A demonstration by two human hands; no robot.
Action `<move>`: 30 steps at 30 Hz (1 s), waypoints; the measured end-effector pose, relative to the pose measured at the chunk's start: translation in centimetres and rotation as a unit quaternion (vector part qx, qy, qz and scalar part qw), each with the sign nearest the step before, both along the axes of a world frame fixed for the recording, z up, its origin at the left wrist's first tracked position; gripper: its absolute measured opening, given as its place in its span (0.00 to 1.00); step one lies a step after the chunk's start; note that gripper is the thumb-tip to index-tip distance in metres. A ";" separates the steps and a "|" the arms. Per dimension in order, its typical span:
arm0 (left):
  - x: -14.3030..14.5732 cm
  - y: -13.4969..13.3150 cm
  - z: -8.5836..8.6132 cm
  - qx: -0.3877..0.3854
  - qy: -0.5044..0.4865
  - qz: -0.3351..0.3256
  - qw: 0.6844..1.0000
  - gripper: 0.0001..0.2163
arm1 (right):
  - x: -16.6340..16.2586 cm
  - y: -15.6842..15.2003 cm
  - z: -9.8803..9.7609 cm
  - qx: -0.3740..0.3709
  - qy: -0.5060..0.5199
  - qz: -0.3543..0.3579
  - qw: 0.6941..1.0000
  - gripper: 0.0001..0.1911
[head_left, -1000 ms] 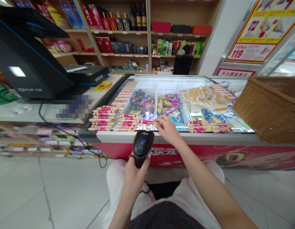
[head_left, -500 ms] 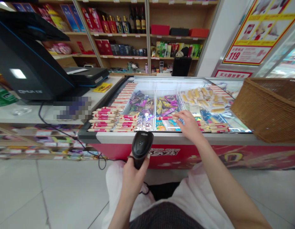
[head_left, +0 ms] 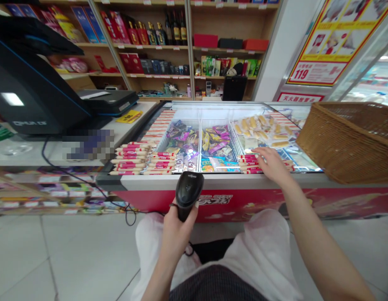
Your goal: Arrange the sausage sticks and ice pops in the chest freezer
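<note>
My left hand (head_left: 178,225) is wrapped around the handle of a black barcode scanner (head_left: 190,190), held upright in front of the freezer's edge. My right hand (head_left: 273,167) reaches over the glass top of the chest freezer (head_left: 168,182). Its fingertips pinch the right end of a red-labelled sausage (head_left: 247,157) at the top of a small pile; the hand hides part of that pile. More of these wrapped sausages (head_left: 129,161) lie stacked at the freezer's left front corner. Another pile of sausages (head_left: 162,162) lies just right of that stack.
A wicker basket (head_left: 344,146) stands on the freezer's right side. Packaged corn-like snacks (head_left: 259,127) lie near it. Purple ice cream packs (head_left: 217,144) show inside the freezer. At left, a dark checkout machine (head_left: 33,92) stands on a counter; a cable (head_left: 83,179) hangs down.
My right hand has moved right with a sausage, from above the middle of the freezer to the right-hand pile. The scanner stays in my left hand. The view has shifted slightly.
</note>
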State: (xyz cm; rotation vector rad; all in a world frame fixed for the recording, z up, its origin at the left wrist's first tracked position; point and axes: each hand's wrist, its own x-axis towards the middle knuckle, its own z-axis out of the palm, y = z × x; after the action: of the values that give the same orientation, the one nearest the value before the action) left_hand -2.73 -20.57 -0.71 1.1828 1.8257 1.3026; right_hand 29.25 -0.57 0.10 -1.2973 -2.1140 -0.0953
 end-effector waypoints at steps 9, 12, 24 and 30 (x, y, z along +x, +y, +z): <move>-0.4 -0.4 -0.1 0.004 0.002 0.010 1.000 0.20 | -13.9 -0.7 0.9 -0.059 0.067 0.183 0.979 0.15; -0.8 -0.5 -0.1 0.008 0.006 0.021 1.000 0.21 | -19.2 -0.1 0.9 -0.089 0.072 0.227 0.967 0.13; -2.9 -1.0 -0.4 -0.005 0.028 0.029 0.999 0.20 | -30.4 3.2 1.9 -0.119 -0.022 0.188 0.975 0.11; -2.7 -1.0 -0.2 -0.010 0.024 0.027 0.999 0.20 | -30.7 3.1 1.8 -0.160 0.043 0.161 0.973 0.09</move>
State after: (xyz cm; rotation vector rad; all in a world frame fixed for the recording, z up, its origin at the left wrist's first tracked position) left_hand -5.43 -21.52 -0.95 1.1712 1.9139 1.2937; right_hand -1.44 2.51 1.89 -1.0860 -2.2992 0.4473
